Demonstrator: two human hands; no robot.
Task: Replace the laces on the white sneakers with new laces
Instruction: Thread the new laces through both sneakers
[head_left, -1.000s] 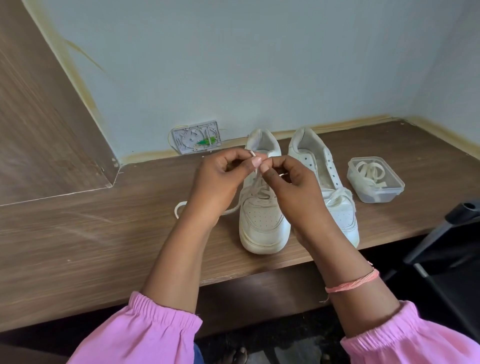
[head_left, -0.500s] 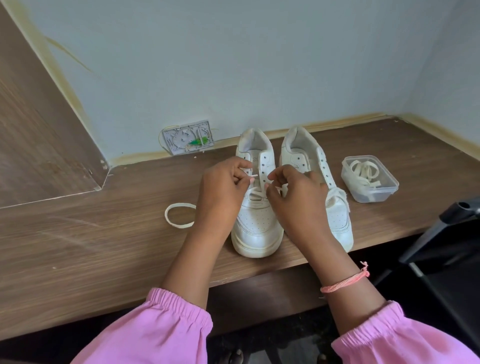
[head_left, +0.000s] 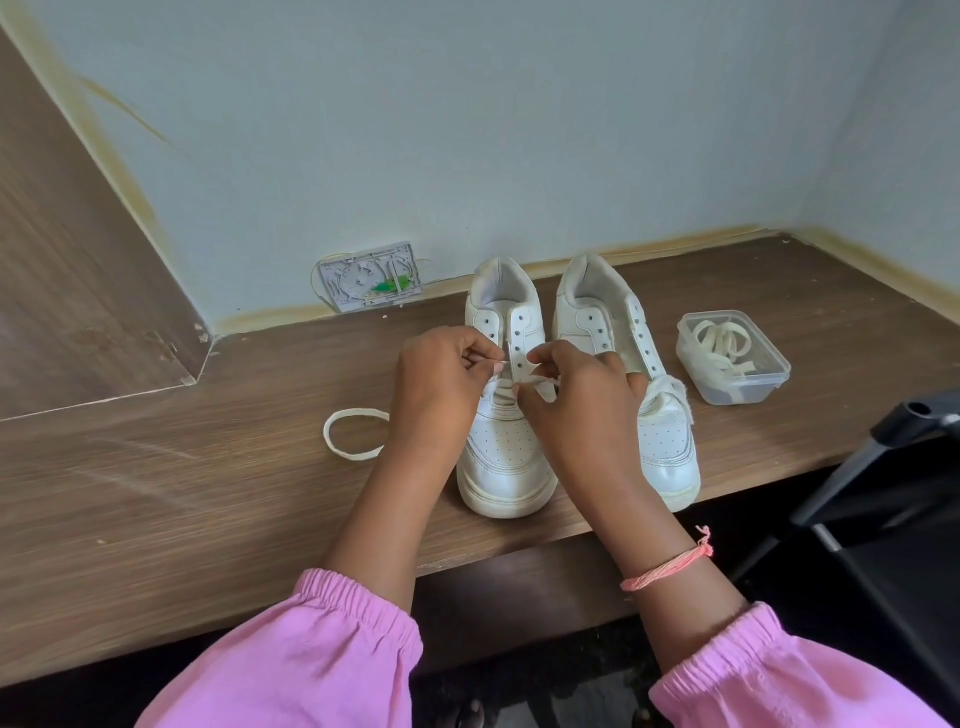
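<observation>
Wooden desk (head_left: 208, 493): both hands pinch lace (head_left: 537, 382) over left sneaker (head_left: 506, 452)

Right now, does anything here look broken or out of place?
Yes: the wall box behind the sneakers has no cover, with its insides and thin wires exposed. The desk panel's corner nearby looks chipped. A loose lace loop lies on the desk.

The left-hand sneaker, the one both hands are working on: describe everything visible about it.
The left sneaker is white, leather-looking, with a perforated toe and a thick, slightly yellowed sole. It stands upright on the wooden desk, toe toward the person and near the desk's front edge, beside the other sneaker. A cream lace crosses only its lower eyelets; the upper ones are empty. The left hand and right hand each pinch the lace over the tongue. A loop of it lies on the desk to its left.
</observation>
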